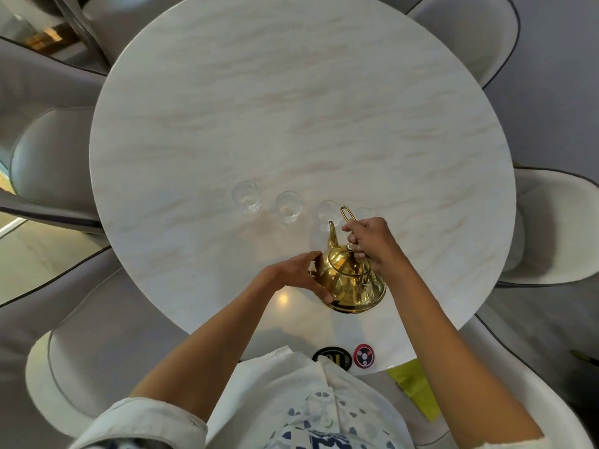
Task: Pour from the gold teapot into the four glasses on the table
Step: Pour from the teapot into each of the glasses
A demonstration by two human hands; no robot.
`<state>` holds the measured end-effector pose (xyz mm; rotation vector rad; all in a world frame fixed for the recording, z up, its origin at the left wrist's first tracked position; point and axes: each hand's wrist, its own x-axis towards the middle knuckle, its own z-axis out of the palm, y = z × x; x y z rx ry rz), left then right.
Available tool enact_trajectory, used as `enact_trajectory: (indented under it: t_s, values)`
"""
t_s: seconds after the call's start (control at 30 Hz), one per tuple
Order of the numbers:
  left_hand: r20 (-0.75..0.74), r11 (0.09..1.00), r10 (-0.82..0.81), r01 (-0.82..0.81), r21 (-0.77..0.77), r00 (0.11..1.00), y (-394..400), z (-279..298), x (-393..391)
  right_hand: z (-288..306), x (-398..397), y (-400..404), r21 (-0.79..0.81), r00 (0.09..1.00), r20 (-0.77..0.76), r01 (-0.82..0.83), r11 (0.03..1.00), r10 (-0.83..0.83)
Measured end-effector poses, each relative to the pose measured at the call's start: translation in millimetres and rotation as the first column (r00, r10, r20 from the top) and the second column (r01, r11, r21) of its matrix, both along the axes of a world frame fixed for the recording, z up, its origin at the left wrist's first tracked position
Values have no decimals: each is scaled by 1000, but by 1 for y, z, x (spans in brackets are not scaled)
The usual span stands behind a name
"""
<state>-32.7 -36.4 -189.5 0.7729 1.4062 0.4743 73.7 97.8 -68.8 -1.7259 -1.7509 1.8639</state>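
Note:
The gold teapot [351, 281] is tilted forward near the table's front, its spout tip at the rim of the third glass [327, 212]. My right hand [372, 241] grips the teapot's wire handle from above. My left hand [299, 272] cups the teapot's left side. Clear glasses stand in a row across the white marbled round table [291, 108]: the leftmost glass [246, 196], the second glass [287, 210], the third, and a fourth glass [363, 212] mostly hidden behind the handle and my right hand. No stream of liquid is discernible.
Two round stickers, one black [332, 358] and one red [363, 355], sit at the table's near edge. Grey padded chairs [48, 163] ring the table. A yellow-green cloth [416, 388] lies on the seat to my right.

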Motion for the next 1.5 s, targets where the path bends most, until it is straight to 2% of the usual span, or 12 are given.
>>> enact_trajectory:
  t_s: [0.33, 1.5]
  values:
    - [9, 999, -47, 47, -4, 999, 7, -2, -6, -2, -4, 3, -14, 999, 35, 17, 1000, -17]
    - [43, 1000, -28, 28, -3, 999, 10, -2, 0, 8, -7, 7, 21, 996, 83, -13, 1000, 11]
